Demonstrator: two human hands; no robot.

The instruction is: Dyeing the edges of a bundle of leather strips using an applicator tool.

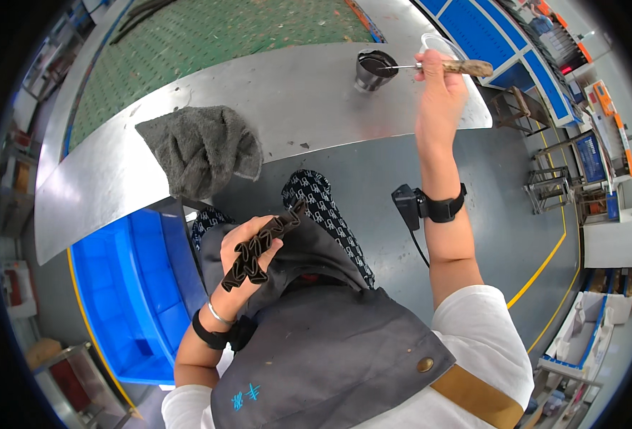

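My left hand [236, 242] is closed around a bundle of dark, wavy-edged strips [260, 247] with brownish edges, held in front of my apron. I cannot tell their exact kind. In my right hand [441, 93], raised over the metal table, is a wooden-handled tool [469, 68] with a thin metal shaft. The shaft points left into the mouth of a small metal cup [373, 80], which contains something black. Its tip is hidden at the cup. A crumpled grey towel [203, 146] hangs partly over the table's near edge.
The steel tabletop [302, 96] curves across the front, with a green textured mat [223, 53] beyond. A clear plastic container [439, 46] stands behind my right hand. Blue bins [119, 293] sit below at left. Stools [545, 182] and a blue cabinet [491, 39] are at right.
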